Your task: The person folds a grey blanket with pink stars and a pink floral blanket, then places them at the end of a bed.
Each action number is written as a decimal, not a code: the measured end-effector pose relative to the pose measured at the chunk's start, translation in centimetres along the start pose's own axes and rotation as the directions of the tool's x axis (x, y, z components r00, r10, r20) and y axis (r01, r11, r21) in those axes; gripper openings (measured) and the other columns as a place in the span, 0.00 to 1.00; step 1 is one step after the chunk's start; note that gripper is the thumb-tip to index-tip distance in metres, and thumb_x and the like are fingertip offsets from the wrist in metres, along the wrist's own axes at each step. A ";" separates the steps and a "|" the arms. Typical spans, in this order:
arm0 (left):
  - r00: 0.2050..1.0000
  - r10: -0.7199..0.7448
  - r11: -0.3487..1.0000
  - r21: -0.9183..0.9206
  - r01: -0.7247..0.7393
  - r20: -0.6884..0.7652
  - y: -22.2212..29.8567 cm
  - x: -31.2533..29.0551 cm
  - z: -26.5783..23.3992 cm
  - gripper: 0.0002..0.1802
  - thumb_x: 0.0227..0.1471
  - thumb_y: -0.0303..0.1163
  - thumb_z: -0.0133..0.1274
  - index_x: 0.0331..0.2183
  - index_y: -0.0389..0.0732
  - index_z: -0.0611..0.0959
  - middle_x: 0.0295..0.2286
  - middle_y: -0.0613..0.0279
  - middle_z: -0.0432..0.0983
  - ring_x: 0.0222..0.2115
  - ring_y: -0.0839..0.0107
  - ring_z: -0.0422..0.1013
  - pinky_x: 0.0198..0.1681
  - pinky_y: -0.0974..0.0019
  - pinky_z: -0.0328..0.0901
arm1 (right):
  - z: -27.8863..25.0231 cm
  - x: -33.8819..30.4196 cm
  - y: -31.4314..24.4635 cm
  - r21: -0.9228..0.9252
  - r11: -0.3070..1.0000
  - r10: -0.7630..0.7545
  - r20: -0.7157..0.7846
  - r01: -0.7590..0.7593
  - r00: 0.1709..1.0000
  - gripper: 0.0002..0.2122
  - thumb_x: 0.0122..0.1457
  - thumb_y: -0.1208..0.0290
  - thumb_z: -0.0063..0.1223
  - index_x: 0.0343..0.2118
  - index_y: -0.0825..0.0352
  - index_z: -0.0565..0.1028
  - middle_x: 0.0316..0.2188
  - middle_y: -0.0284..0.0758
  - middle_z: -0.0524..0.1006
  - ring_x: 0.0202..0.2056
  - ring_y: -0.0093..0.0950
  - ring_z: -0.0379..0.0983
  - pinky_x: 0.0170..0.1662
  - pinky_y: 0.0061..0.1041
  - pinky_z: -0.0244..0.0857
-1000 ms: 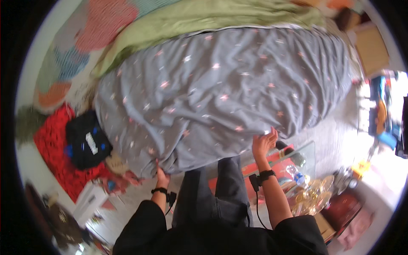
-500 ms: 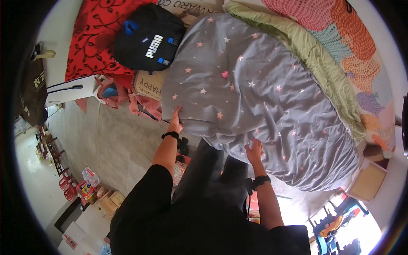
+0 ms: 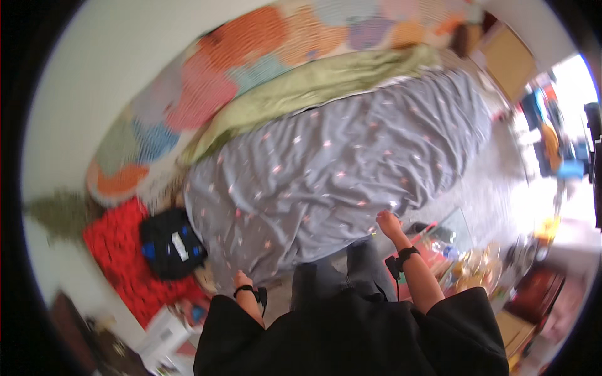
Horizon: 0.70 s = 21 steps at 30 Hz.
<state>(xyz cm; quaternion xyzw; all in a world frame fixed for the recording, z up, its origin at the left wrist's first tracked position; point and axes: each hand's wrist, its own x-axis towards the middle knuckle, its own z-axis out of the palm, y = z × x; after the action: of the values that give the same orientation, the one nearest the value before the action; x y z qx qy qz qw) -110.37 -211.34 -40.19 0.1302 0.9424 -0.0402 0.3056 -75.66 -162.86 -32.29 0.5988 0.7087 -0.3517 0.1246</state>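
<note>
A grey duvet [image 3: 326, 156] with pink and white stars spreads over the bed in front of me, wrinkled across its middle. At its near left edge, my left hand [image 3: 242, 281] is closed on the fabric, slightly blurred. My right hand [image 3: 389, 223] makes a fist at the near right edge, closed on the duvet's border. Behind the duvet runs a rolled or folded pale green cloth [image 3: 307, 88]. Both wrists carry black bands.
A black backpack [image 3: 172, 244] lies on a red patterned cloth [image 3: 116, 241] to the left. A multicoloured patchwork-like cover [image 3: 251, 44] stretches along the far wall. At right are a cardboard-coloured panel [image 3: 509, 59], a glass-like pane [image 3: 454, 229] and a dark red box [image 3: 533, 291].
My view has swung to the right, so the bed now lies more crosswise. My hands have moved farther apart and closed on the duvet; its surface has shifted and wrinkled differently.
</note>
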 end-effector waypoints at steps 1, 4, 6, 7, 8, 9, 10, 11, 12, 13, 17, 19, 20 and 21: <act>0.984 0.089 0.991 -0.085 -0.103 -0.157 1.6 1.3 -0.5 0.21 0.47 0.34 0.47 0.42 0.32 0.72 0.40 0.44 0.70 0.42 0.48 0.66 0.42 0.52 0.63 | -1.0 -0.3 2.1 0.066 0.997 0.034 -0.030 -0.032 0.999 0.15 0.47 0.58 0.45 0.36 0.57 0.72 0.36 0.36 0.75 0.43 0.35 0.69 0.45 0.45 0.51; 0.979 -0.182 0.730 -0.679 0.075 -0.088 26.1 -0.5 -4.6 0.29 0.40 0.35 0.53 0.44 0.29 0.68 0.34 0.47 0.73 0.36 0.57 0.71 0.41 0.60 0.64 | -3.5 -1.7 13.7 0.413 0.864 0.344 -0.064 -0.289 0.937 0.18 0.45 0.56 0.48 0.38 0.59 0.71 0.34 0.39 0.76 0.42 0.36 0.70 0.49 0.42 0.52; 0.936 0.304 0.872 -0.344 -0.348 -0.176 31.1 3.7 -3.1 0.31 0.37 0.36 0.55 0.44 0.32 0.68 0.32 0.51 0.75 0.35 0.59 0.70 0.41 0.63 0.64 | -4.0 -1.5 18.0 0.573 0.773 0.330 0.001 -0.271 0.944 0.17 0.45 0.57 0.48 0.37 0.60 0.72 0.34 0.40 0.76 0.41 0.36 0.70 0.47 0.39 0.56; 0.917 0.383 0.846 -0.356 -0.397 -0.112 31.4 7.7 -2.9 0.33 0.37 0.38 0.56 0.45 0.32 0.67 0.31 0.52 0.76 0.36 0.61 0.70 0.42 0.64 0.63 | -4.1 -0.5 17.9 0.665 0.714 0.232 0.069 -0.217 0.970 0.16 0.45 0.58 0.48 0.36 0.62 0.73 0.33 0.40 0.76 0.40 0.35 0.71 0.45 0.35 0.59; 0.874 0.486 0.801 -0.399 -0.446 -0.001 37.3 7.4 -1.7 0.33 0.37 0.38 0.56 0.45 0.31 0.67 0.30 0.53 0.76 0.32 0.65 0.72 0.37 0.65 0.65 | -5.4 -1.2 19.9 0.664 0.719 0.252 0.025 -0.204 0.967 0.15 0.46 0.60 0.48 0.33 0.65 0.74 0.32 0.41 0.76 0.38 0.34 0.72 0.41 0.30 0.63; 0.782 0.590 0.740 -0.520 -0.426 0.199 45.2 4.5 -0.9 0.33 0.39 0.38 0.57 0.45 0.30 0.66 0.28 0.55 0.75 0.27 0.70 0.72 0.31 0.69 0.66 | -6.0 -2.3 23.2 0.703 0.665 0.334 0.021 -0.252 0.942 0.15 0.46 0.60 0.48 0.33 0.65 0.74 0.32 0.41 0.76 0.38 0.34 0.72 0.41 0.30 0.63; 0.737 0.611 0.739 -0.539 -0.403 0.287 50.5 3.9 -1.3 0.29 0.43 0.36 0.56 0.44 0.29 0.67 0.26 0.57 0.74 0.23 0.74 0.71 0.25 0.72 0.66 | -7.4 -2.4 24.3 0.721 0.658 0.328 -0.012 -0.219 0.945 0.14 0.46 0.63 0.48 0.32 0.68 0.74 0.26 0.40 0.75 0.31 0.30 0.72 0.36 0.28 0.65; 0.667 0.681 0.700 -0.538 -0.470 0.302 56.8 0.9 -0.6 0.28 0.46 0.36 0.54 0.44 0.29 0.66 0.25 0.58 0.74 0.24 0.74 0.71 0.25 0.72 0.65 | -8.8 -2.9 26.5 0.737 0.643 0.357 -0.049 -0.207 0.933 0.13 0.47 0.65 0.48 0.31 0.71 0.73 0.20 0.39 0.75 0.23 0.27 0.73 0.30 0.26 0.66; 0.559 0.767 0.628 -0.551 -0.550 0.315 62.0 -1.4 -0.5 0.26 0.47 0.35 0.53 0.44 0.29 0.66 0.26 0.58 0.74 0.24 0.73 0.72 0.27 0.73 0.65 | -11.5 -3.8 27.2 0.796 0.537 0.399 0.054 -0.281 0.915 0.15 0.46 0.61 0.47 0.29 0.69 0.74 0.30 0.44 0.75 0.36 0.38 0.72 0.40 0.33 0.64; 0.465 0.816 0.578 -0.527 -0.623 0.343 67.5 -4.8 -0.1 0.25 0.47 0.35 0.53 0.44 0.31 0.68 0.26 0.59 0.75 0.25 0.73 0.72 0.28 0.73 0.65 | -12.0 -3.9 29.4 0.826 0.489 0.442 0.041 -0.280 0.896 0.15 0.46 0.61 0.47 0.29 0.69 0.74 0.30 0.44 0.75 0.36 0.38 0.72 0.40 0.33 0.64; 0.067 0.899 0.233 -0.344 -0.909 0.433 82.4 -22.9 1.1 0.20 0.47 0.36 0.52 0.42 0.38 0.72 0.25 0.59 0.75 0.27 0.72 0.72 0.30 0.71 0.65 | -13.0 -4.6 37.0 0.847 0.512 0.599 -0.235 -0.140 0.766 0.14 0.48 0.61 0.46 0.29 0.69 0.73 0.30 0.47 0.74 0.36 0.42 0.70 0.39 0.33 0.63; 0.008 0.862 0.179 -0.291 -0.940 0.506 86.4 -25.0 2.7 0.20 0.47 0.37 0.52 0.41 0.39 0.73 0.25 0.59 0.75 0.28 0.72 0.71 0.30 0.69 0.65 | -15.8 -5.1 38.0 0.881 0.472 0.653 -0.333 -0.023 0.680 0.14 0.48 0.61 0.46 0.29 0.68 0.73 0.29 0.47 0.74 0.35 0.41 0.71 0.38 0.33 0.63; -0.032 0.836 0.138 -0.266 -0.954 0.548 88.1 -25.1 3.7 0.20 0.46 0.38 0.52 0.41 0.39 0.74 0.25 0.58 0.75 0.29 0.71 0.71 0.30 0.67 0.64 | -16.7 -4.8 38.4 0.895 0.445 0.673 -0.317 -0.024 0.668 0.14 0.48 0.61 0.46 0.29 0.68 0.73 0.29 0.47 0.74 0.35 0.41 0.71 0.38 0.33 0.63; -0.043 0.821 0.127 -0.255 -0.959 0.570 89.5 -24.9 4.4 0.20 0.46 0.38 0.52 0.41 0.39 0.74 0.25 0.58 0.75 0.29 0.71 0.71 0.30 0.67 0.64 | -17.6 -4.7 38.9 0.936 0.351 0.711 -0.285 0.026 0.643 0.13 0.48 0.61 0.46 0.29 0.68 0.73 0.28 0.46 0.74 0.34 0.41 0.71 0.37 0.32 0.63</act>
<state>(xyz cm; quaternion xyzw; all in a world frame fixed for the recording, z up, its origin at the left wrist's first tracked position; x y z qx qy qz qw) -64.25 -131.35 -28.82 0.7242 0.4589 0.0266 0.5141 -33.77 -153.64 -30.38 0.7973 0.2485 -0.3891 -0.3889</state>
